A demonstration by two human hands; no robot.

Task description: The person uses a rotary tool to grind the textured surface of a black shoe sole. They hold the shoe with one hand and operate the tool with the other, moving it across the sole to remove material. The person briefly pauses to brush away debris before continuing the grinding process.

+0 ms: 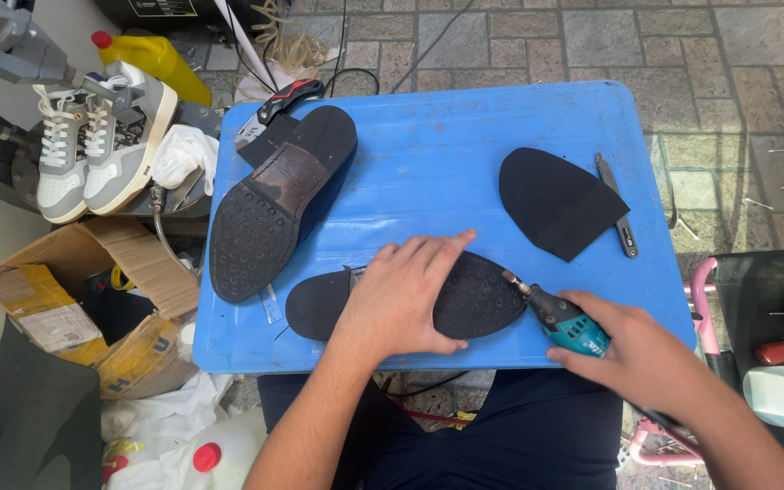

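Your left hand (401,299) lies flat and open, pressing down on the black shoe (410,299) that rests sole-up at the near edge of the blue surface (428,154). Your right hand (628,349) is clenched around a teal rotary tool (566,322), its tip touching the shoe's studded forepart. Beyond the shoe lies a second black shoe (274,204), sole-up, and a loose black sole piece (551,200) beside a slim metal tool (617,207).

Matt studded rubber sole (474,295); glossy blue plastic lid (446,163); teal plastic rotary tool (566,323).
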